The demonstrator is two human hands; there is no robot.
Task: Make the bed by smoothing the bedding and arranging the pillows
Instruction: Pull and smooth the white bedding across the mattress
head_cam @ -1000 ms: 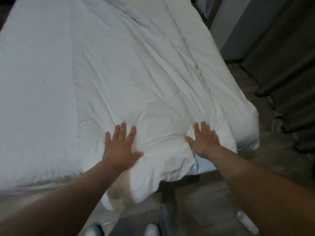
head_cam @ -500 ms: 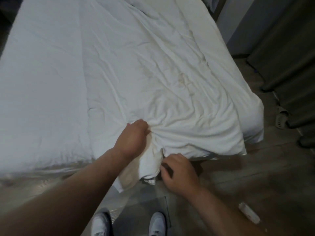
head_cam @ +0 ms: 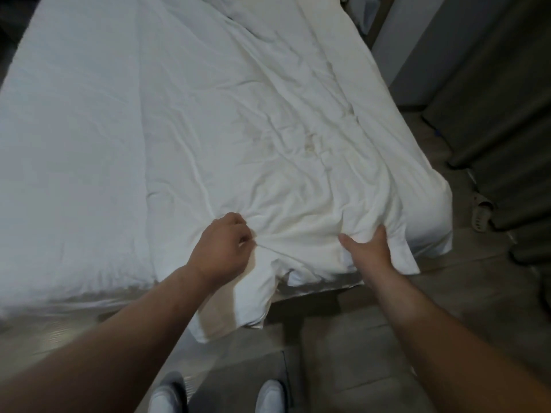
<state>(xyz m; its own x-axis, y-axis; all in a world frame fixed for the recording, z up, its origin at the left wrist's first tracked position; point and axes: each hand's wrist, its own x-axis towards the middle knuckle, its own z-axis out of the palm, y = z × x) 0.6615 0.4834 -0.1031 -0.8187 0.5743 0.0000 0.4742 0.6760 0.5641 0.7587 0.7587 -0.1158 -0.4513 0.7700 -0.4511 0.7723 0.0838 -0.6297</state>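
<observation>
The fingers point(head_cam: 241, 232) of the left hand point(head_cam: 222, 248) are curled in tight and pinch a bunch of the white blanket point(head_cam: 268, 150). The fingers point(head_cam: 380, 231) of the right hand point(head_cam: 368, 253) are curled round a thick fold of the same blanket, with the thumb stuck out to the side on top of the cloth. Most of those fingers are hidden in the fold. The 2 hands are a little apart, and the blanket between them is bunched and wrinkled.

The blanket lies over the right half of the bed point(head_cam: 74, 144), and the hands hold it at the near end. 1 corner of it hangs off the end of the bed, below the left hand, down toward the floor point(head_cam: 343, 338). The left half of the bed is flat and white.

2 white shoes point(head_cam: 167, 394) show at the bottom, on the floor, just by the bed. A pale slipper point(head_cam: 480, 213) lies on the floor to the right, beside a dark curtain point(head_cam: 507, 120)
</observation>
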